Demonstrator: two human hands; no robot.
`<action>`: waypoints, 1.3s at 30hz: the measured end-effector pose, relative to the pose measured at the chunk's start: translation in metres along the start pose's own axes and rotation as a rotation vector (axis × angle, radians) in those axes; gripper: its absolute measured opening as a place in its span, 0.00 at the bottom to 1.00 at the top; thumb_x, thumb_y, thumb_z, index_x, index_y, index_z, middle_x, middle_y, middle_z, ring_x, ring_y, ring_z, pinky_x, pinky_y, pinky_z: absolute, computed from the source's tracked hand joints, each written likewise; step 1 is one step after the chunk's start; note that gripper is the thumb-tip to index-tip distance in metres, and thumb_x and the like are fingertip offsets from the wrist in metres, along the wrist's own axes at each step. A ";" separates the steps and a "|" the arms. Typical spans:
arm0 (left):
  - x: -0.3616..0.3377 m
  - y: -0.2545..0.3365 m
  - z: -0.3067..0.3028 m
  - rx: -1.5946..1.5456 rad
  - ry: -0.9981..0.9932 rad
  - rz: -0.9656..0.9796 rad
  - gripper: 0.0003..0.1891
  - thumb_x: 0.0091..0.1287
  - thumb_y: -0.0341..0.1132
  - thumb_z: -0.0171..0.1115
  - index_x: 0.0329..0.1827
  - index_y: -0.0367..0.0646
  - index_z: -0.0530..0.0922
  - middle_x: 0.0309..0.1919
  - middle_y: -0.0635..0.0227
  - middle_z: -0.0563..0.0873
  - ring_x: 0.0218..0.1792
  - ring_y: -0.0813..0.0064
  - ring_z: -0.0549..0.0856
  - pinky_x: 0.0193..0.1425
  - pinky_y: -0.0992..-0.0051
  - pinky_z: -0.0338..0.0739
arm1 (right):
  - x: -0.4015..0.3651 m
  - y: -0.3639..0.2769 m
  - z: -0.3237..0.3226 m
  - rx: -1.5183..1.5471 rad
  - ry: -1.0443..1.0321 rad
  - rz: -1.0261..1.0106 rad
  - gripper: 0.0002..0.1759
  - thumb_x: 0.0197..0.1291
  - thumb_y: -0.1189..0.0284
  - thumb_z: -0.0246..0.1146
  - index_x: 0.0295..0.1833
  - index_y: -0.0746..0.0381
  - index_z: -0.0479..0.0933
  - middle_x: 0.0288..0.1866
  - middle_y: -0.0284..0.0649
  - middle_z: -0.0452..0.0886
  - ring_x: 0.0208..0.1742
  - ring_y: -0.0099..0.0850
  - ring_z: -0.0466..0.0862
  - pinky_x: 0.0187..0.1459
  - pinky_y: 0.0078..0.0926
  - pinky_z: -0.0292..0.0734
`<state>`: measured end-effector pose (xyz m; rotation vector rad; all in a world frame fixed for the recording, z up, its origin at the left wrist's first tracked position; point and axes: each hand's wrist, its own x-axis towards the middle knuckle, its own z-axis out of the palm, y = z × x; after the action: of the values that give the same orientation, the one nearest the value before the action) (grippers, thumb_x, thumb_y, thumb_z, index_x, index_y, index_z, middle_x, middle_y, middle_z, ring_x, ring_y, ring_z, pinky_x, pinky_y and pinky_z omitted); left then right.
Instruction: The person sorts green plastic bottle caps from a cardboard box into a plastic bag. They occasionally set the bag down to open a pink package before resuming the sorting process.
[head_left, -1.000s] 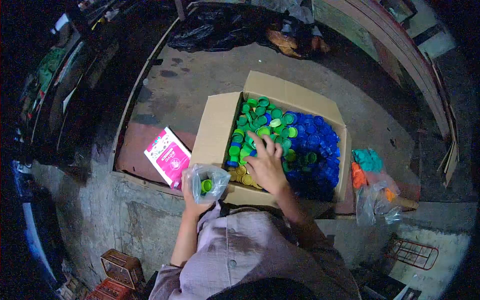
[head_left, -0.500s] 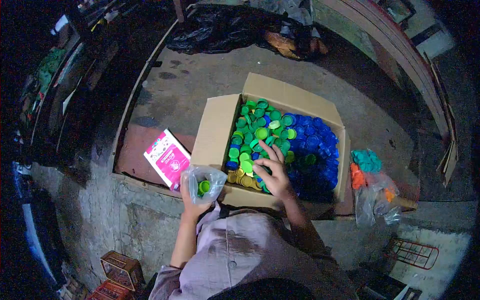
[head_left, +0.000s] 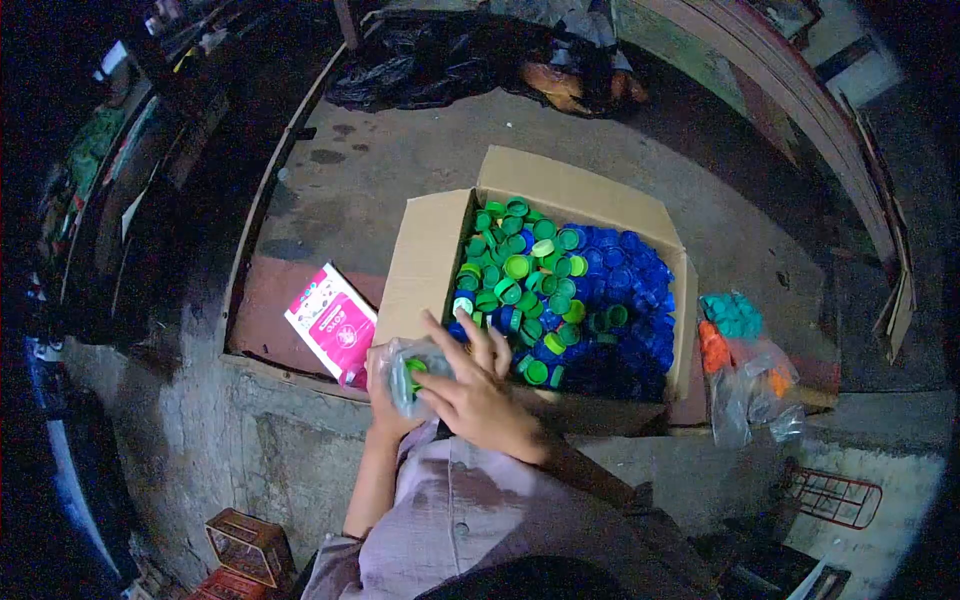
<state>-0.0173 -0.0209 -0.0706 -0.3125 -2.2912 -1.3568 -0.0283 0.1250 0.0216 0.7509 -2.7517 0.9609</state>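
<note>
My left hand (head_left: 388, 398) is wrapped round a clear plastic bag (head_left: 405, 397) at the near left corner of the cardboard box (head_left: 425, 262). A light green cap (head_left: 415, 370) shows at the bag's mouth. My right hand (head_left: 478, 393) reaches over the bag, its thumb and a finger at that cap, the other fingers spread. Green caps (head_left: 517, 266) fill the left side of the box and blue caps (head_left: 625, 270) the right. My right hand hides the box's near left corner.
A pink and white packet (head_left: 337, 322) lies left of the box. Bags with teal caps (head_left: 732, 316) and orange caps (head_left: 714, 350) lie to its right. Black plastic (head_left: 420, 65) is at the back. A wooden crate (head_left: 248, 545) stands at the lower left.
My right hand has moved left from over the caps in the box to the mouth of the bag. My left hand still holds the bag.
</note>
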 end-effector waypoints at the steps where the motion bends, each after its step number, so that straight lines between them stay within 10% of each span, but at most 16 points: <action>1: -0.001 -0.001 0.000 -0.062 0.054 -0.021 0.33 0.36 0.37 0.72 0.48 0.40 0.69 0.41 0.59 0.75 0.42 0.62 0.75 0.45 0.65 0.69 | 0.002 0.004 -0.009 0.005 0.061 0.011 0.06 0.46 0.67 0.63 0.31 0.53 0.81 0.66 0.39 0.61 0.66 0.44 0.53 0.61 0.45 0.44; 6: -0.006 -0.010 -0.007 -0.114 0.034 -0.167 0.33 0.37 0.35 0.71 0.49 0.38 0.67 0.40 0.60 0.74 0.42 0.63 0.75 0.47 0.67 0.69 | 0.012 0.071 -0.018 -0.209 0.184 0.097 0.09 0.41 0.71 0.65 0.33 0.53 0.79 0.40 0.34 0.69 0.48 0.35 0.65 0.49 0.38 0.56; 18: 0.009 0.011 -0.011 -0.031 -0.011 -0.119 0.29 0.40 0.29 0.70 0.47 0.39 0.67 0.39 0.61 0.77 0.40 0.65 0.78 0.47 0.68 0.70 | 0.012 0.081 -0.014 -0.212 -0.066 0.104 0.18 0.35 0.69 0.68 0.38 0.56 0.76 0.41 0.36 0.70 0.49 0.34 0.67 0.47 0.35 0.57; 25: 0.014 0.018 -0.008 -0.132 0.034 -0.102 0.28 0.40 0.28 0.70 0.46 0.39 0.67 0.38 0.61 0.78 0.39 0.66 0.78 0.47 0.68 0.70 | -0.008 0.084 -0.023 1.367 -0.047 0.357 0.23 0.48 0.79 0.55 0.53 0.73 0.65 0.52 0.50 0.72 0.57 0.36 0.71 0.60 0.31 0.61; 28: 0.012 0.016 -0.008 -0.106 0.048 -0.115 0.27 0.40 0.29 0.70 0.45 0.39 0.68 0.38 0.61 0.78 0.40 0.66 0.78 0.47 0.68 0.70 | -0.001 0.069 -0.028 1.302 -0.036 0.273 0.21 0.46 0.77 0.57 0.49 0.70 0.68 0.52 0.49 0.72 0.56 0.35 0.71 0.59 0.33 0.61; 34: -0.015 -0.015 0.002 -0.210 0.034 -0.227 0.30 0.39 0.35 0.70 0.47 0.39 0.68 0.42 0.60 0.75 0.43 0.64 0.76 0.48 0.67 0.69 | 0.008 0.001 0.005 0.104 -0.069 -0.030 0.16 0.41 0.65 0.66 0.40 0.56 0.78 0.62 0.40 0.65 0.63 0.41 0.60 0.60 0.50 0.46; 39: -0.002 0.003 -0.002 -0.153 0.057 -0.181 0.31 0.39 0.35 0.70 0.48 0.38 0.68 0.42 0.59 0.75 0.42 0.64 0.76 0.49 0.67 0.68 | 0.009 0.009 0.000 0.035 0.070 -0.008 0.12 0.43 0.64 0.65 0.36 0.53 0.80 0.60 0.37 0.68 0.63 0.39 0.61 0.56 0.48 0.49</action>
<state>-0.0135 -0.0213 -0.0684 -0.1147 -2.2170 -1.6134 -0.0400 0.1272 0.0193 0.7184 -2.6768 1.0160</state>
